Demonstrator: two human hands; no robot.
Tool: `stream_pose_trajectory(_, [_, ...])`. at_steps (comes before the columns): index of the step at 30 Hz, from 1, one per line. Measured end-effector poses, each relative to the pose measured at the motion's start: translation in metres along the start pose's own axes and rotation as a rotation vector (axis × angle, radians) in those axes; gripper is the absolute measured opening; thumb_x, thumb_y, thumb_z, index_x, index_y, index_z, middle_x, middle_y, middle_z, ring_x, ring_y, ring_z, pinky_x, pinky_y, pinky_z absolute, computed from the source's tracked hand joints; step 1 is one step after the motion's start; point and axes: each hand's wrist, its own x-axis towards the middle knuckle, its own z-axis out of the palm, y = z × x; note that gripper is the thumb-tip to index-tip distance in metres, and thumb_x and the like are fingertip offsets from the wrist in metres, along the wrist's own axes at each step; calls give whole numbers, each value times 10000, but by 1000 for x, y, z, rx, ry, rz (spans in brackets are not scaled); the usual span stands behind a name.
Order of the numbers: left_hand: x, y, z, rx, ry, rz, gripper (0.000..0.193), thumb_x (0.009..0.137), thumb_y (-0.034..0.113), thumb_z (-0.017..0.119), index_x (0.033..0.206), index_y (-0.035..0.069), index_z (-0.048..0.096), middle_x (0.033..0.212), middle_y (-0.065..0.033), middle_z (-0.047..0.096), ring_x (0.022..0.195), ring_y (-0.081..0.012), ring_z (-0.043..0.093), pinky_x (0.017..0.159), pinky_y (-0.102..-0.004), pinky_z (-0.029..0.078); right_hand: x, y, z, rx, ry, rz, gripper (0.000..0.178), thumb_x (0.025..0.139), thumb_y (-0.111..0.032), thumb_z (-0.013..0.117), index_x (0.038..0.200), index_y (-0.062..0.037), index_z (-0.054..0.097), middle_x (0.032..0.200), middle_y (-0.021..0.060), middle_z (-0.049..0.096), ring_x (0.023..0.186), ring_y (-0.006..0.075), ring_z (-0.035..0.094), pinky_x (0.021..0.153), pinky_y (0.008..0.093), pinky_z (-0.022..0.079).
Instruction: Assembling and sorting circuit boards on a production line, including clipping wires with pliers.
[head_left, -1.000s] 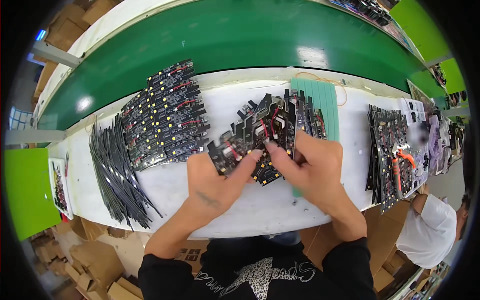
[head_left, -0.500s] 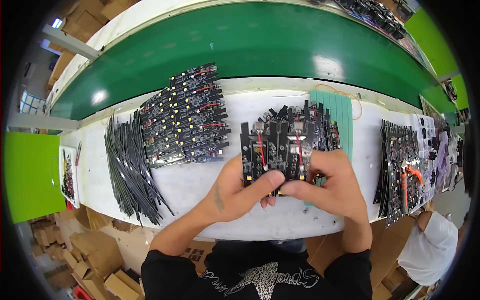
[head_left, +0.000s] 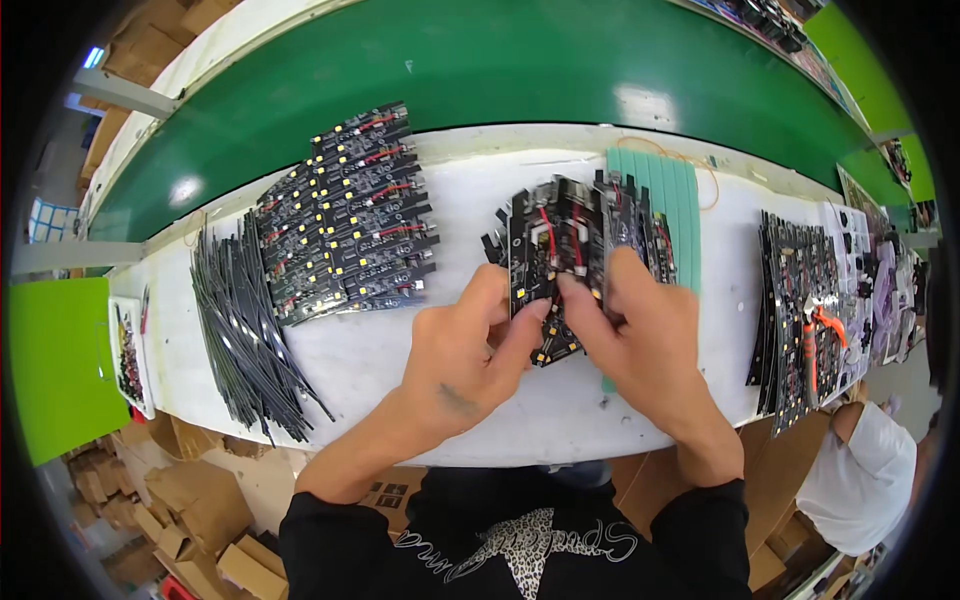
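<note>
In front of me, above the white tabletop, I grip a black circuit board panel (head_left: 530, 240) with red wires and small yellow squares. My left hand (head_left: 460, 350) is closed on its left side, thumb pressed on the face near the lower edge. On the right side my right hand (head_left: 650, 335) is closed as well, its thumb close to the other. The panel's two halves sit at an angle to each other, and the right part is blurred. My fingers behind it are hidden. Beyond lie more circuit boards (head_left: 630, 210) beside a green ribbed mat (head_left: 683, 215).
Overlapping circuit board panels (head_left: 345, 220) lie left, next to a bundle of thin black strips (head_left: 245, 330). Orange-handled pliers (head_left: 812, 350) rest on a right-hand board stack (head_left: 785, 290). A green conveyor belt (head_left: 500, 70) runs behind; another person's white sleeve (head_left: 862, 480) shows right.
The panel, flat and facing me before, has tilted, and its halves have come closer together at an angle. My hands have turned inward and up slightly. The whole view has shifted a little.
</note>
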Motion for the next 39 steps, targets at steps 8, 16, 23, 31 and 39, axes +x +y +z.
stream_pose_trajectory(8, [4,15,-42,177,-104,16,252,752,73,747,978,0,664,561,-18,563,476,-38,497,438,-194,360,16,6,-41,119,6,301,407,817,-198,712,581,-19,432,475,-47,363,481,33,306,418,239,224])
stream_pose_trajectory(16, [2,-5,-155,801,204,81,673,709,166,766,1297,34,469,1268,-171,528,1199,-313,478,1029,-383,353,16,23,-49,50,58,255,421,961,-295,503,638,-29,459,534,-42,364,497,21,292,449,229,216])
stream_pose_trajectory(23, [67,-20,-179,847,17,249,871,712,327,782,1415,63,341,1348,-202,468,1247,-342,425,1069,-387,309,17,20,-45,34,6,194,418,970,-292,472,637,-40,483,517,-59,340,461,14,310,433,214,216])
stream_pose_trajectory(31, [74,24,-170,840,22,171,730,636,109,808,1297,74,499,1112,-108,549,954,-197,585,788,-302,484,19,16,-45,116,79,197,362,907,-221,603,660,31,522,508,1,400,515,53,322,460,248,259])
stream_pose_trajectory(39, [41,67,-167,133,81,75,318,812,-51,604,1123,-62,540,971,-83,633,820,-105,621,694,-206,505,13,14,-43,236,46,154,212,850,-135,660,729,28,599,535,-5,457,526,49,374,475,226,298])
